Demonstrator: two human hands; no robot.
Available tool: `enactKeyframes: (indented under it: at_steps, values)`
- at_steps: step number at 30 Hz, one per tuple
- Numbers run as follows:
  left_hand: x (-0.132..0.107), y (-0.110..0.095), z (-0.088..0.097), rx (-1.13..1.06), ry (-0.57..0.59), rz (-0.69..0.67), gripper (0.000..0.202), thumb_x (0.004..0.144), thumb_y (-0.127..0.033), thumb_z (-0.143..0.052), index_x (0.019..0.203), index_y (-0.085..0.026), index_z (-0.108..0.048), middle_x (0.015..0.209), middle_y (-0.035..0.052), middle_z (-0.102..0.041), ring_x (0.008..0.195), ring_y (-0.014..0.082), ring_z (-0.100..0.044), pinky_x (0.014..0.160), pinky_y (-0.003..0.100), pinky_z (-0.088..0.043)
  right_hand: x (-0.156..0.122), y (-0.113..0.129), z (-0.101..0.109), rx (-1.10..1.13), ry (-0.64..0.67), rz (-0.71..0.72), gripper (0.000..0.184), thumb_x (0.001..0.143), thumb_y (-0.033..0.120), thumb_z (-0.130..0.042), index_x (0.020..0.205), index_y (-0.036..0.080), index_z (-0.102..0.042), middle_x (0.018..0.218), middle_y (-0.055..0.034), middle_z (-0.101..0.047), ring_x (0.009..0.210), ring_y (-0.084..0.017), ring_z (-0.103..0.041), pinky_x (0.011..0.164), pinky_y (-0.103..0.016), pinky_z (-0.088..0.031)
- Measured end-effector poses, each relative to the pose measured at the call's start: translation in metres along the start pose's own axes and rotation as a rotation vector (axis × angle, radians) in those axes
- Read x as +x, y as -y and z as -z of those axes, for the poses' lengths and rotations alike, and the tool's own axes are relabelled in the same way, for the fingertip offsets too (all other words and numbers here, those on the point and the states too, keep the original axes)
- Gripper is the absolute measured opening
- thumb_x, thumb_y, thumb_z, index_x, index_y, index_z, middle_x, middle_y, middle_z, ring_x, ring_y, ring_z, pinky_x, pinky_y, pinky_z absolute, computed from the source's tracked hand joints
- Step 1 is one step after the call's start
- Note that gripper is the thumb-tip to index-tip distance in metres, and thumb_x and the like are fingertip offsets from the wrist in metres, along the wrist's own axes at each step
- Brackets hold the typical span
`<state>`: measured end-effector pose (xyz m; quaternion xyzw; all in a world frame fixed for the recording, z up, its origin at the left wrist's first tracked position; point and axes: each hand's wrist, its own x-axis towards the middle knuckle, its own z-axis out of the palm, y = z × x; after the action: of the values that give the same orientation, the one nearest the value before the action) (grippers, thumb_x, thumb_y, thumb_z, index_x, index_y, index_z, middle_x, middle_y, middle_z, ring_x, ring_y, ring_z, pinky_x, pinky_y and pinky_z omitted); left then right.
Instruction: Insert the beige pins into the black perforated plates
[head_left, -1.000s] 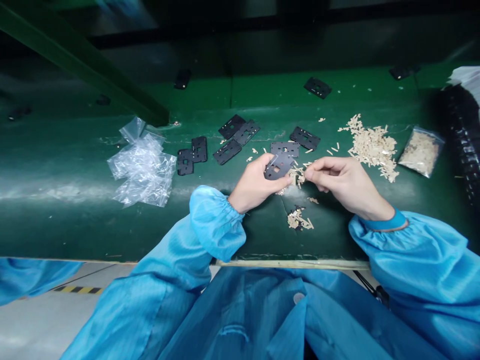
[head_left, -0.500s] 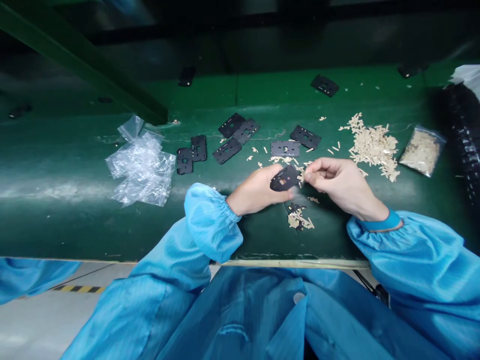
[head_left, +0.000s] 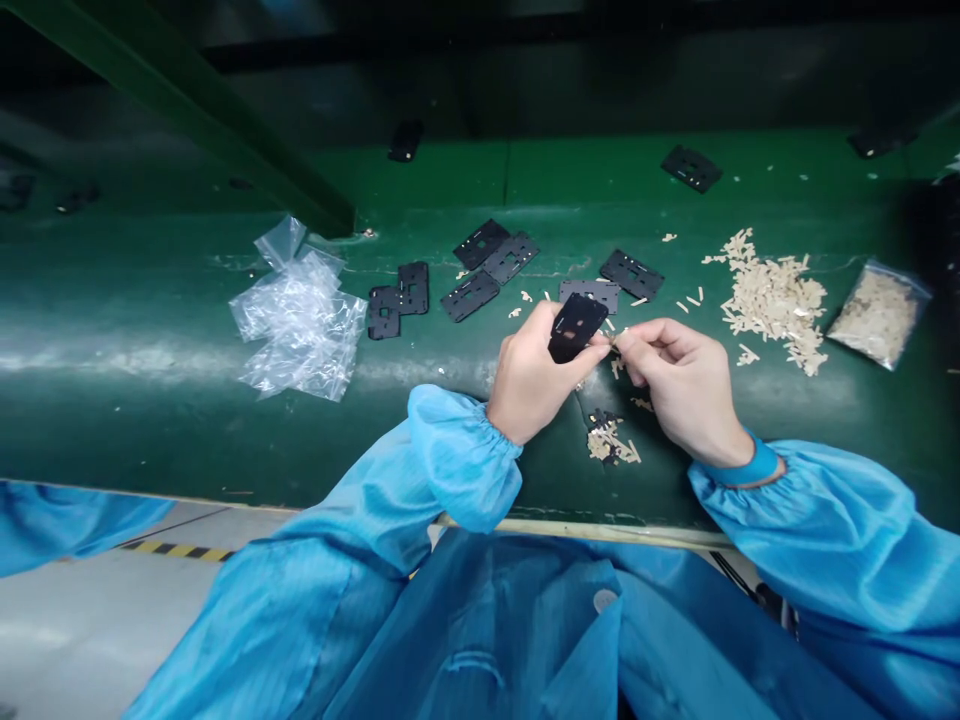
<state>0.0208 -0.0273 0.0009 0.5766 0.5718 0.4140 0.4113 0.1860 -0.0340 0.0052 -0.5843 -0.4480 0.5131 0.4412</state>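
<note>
My left hand (head_left: 534,372) grips a thin black plate (head_left: 577,328) with small cut-outs, tilted up above the table. At the plate's lower right corner, the fingertips of my right hand (head_left: 681,380) are pinched together; what is between them is too small to make out. Beneath my hands lie loose beige strips, partly hidden. Behind the held piece, another black plate (head_left: 600,292) rests flat, with one more black plate (head_left: 631,273) at its right. Nearer to me sits a little heap of beige strips and black bits (head_left: 611,440).
Clear plastic bags (head_left: 304,320) are piled at the left. Several black plates (head_left: 470,297) lie mid-table. On the right are a heap of beige strips (head_left: 776,300) and a zip bag of them (head_left: 879,312). A green beam (head_left: 247,130) slants down at the back left.
My left hand has turned the black plate more upright and raised it slightly. My right hand's fingertips have come to the plate's lower corner. The whole view has shifted somewhat.
</note>
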Motion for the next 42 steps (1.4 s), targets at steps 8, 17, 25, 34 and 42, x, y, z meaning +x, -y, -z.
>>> enactKeyframes:
  at_steps: [8, 17, 25, 34, 42]
  values:
    - [-0.001, -0.001, -0.001, -0.037, -0.012, 0.012, 0.023, 0.080, -0.024, -0.079, 0.096, -0.023, -0.063, 0.092, -0.0027, -0.079, 0.086, 0.0165, -0.075, 0.082, 0.029, -0.057, -0.001, 0.001, -0.004, 0.046, 0.008, 0.007, 0.016, 0.081, 0.030, -0.078, 0.074, 0.018, -0.069, 0.053, 0.0057, -0.053, 0.048, -0.007, -0.042, 0.047, -0.022, -0.034]
    - [0.001, 0.002, -0.001, 0.084, -0.029, 0.005, 0.023, 0.081, -0.033, -0.076, 0.093, -0.022, -0.059, 0.081, -0.0035, -0.071, 0.073, 0.0140, -0.066, 0.069, 0.026, -0.050, -0.002, 0.001, -0.003, 0.016, 0.014, 0.004, 0.015, 0.081, 0.029, -0.077, 0.075, 0.018, -0.069, 0.055, 0.0051, -0.055, 0.048, -0.007, -0.042, 0.046, -0.022, -0.032]
    - [0.015, 0.009, 0.016, 0.253, 0.009, -0.084, 0.016, 0.085, -0.032, -0.071, 0.084, -0.022, -0.059, 0.073, -0.0029, -0.065, 0.068, 0.0145, -0.060, 0.064, 0.027, -0.043, 0.003, 0.001, 0.002, 0.015, -0.038, 0.011, 0.009, 0.080, 0.025, -0.075, 0.077, 0.018, -0.070, 0.057, 0.0042, -0.057, 0.050, -0.009, -0.046, 0.048, -0.023, -0.035]
    - [0.011, 0.003, 0.006, -0.173, 0.156, 0.038, 0.024, 0.079, -0.023, -0.077, 0.096, -0.018, -0.061, 0.091, 0.0014, -0.075, 0.080, 0.0147, -0.069, 0.074, 0.026, -0.054, 0.001, 0.001, 0.000, -0.058, 0.050, 0.023, 0.020, 0.082, 0.035, -0.076, 0.076, 0.019, -0.067, 0.057, 0.0040, -0.056, 0.048, -0.009, -0.044, 0.045, -0.023, -0.034]
    - [0.014, 0.003, 0.008, -0.160, 0.110, 0.088, 0.020, 0.077, -0.022, -0.077, 0.087, -0.018, -0.061, 0.080, -0.0004, -0.068, 0.069, 0.0134, -0.062, 0.065, 0.027, -0.052, -0.002, -0.008, 0.008, -0.576, -0.068, 0.662, 0.009, 0.091, 0.025, -0.071, 0.099, 0.022, -0.071, 0.092, -0.0066, -0.070, 0.070, -0.016, -0.060, 0.063, -0.032, -0.050]
